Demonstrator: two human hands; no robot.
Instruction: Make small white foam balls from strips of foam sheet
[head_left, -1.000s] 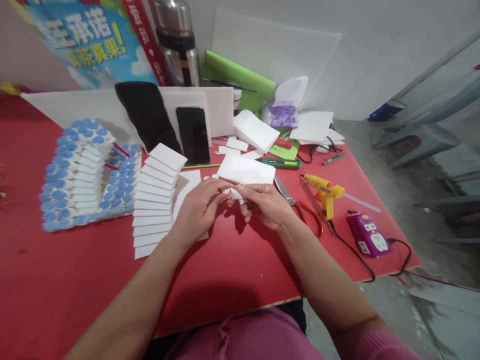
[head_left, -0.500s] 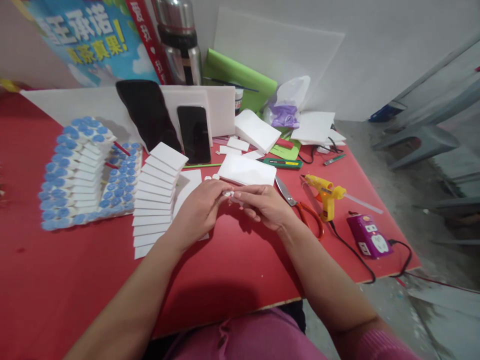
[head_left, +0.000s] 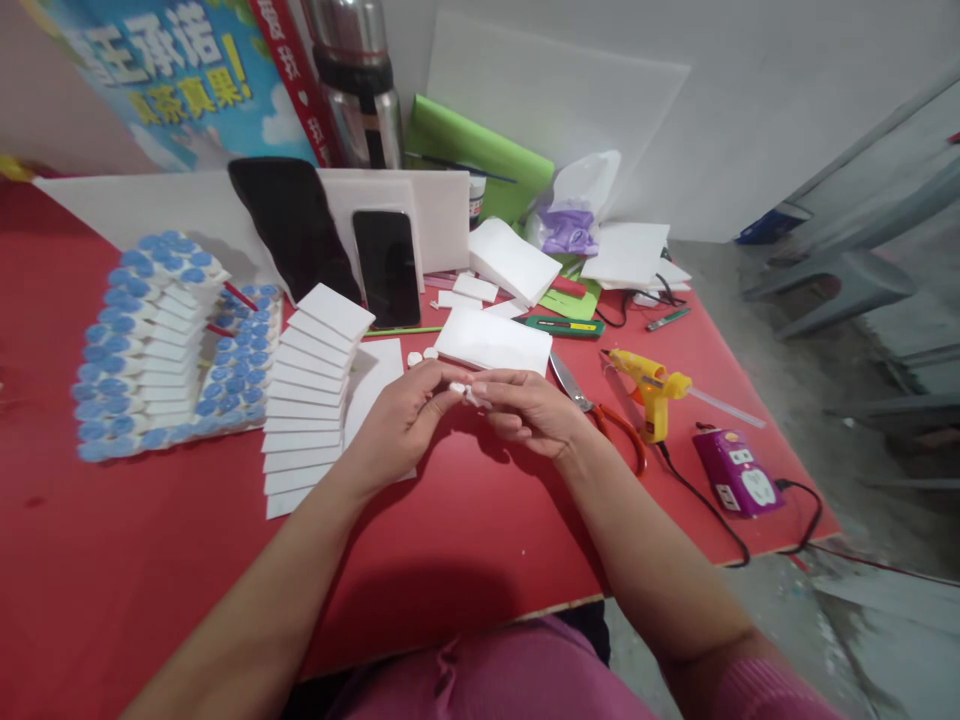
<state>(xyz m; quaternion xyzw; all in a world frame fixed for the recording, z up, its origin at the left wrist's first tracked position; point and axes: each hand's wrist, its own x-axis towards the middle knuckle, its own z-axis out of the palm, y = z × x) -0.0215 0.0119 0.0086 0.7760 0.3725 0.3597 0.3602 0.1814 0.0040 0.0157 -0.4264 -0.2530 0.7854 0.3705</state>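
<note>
Both hands meet above the red table (head_left: 480, 560), fingertips pinched on small white pieces (head_left: 469, 391) whose exact kind I cannot make out. My left hand (head_left: 409, 412) holds one bit between thumb and forefinger. My right hand (head_left: 531, 410) grips another bit right beside it, its fingers curled. Just beyond the left fingers lie two small white pieces (head_left: 422, 356). Behind the hands rests a stack of white sheets (head_left: 495, 340). Left of my left hand, a fanned staircase of white boards (head_left: 307, 405) stands near a model edged with blue-topped white rolls (head_left: 120, 385).
To the right lie orange-handled scissors (head_left: 619, 435), a yellow glue gun (head_left: 652, 385) and a purple power adapter (head_left: 739, 472) with cords. A green cutter (head_left: 564, 327) lies behind. Two phones (head_left: 388, 268) lean against white board, with a steel thermos (head_left: 367, 110) farther back.
My hands have shifted slightly, and the fingertips have drawn a little apart, showing more of the white pieces. The things on the table have stayed in place.
</note>
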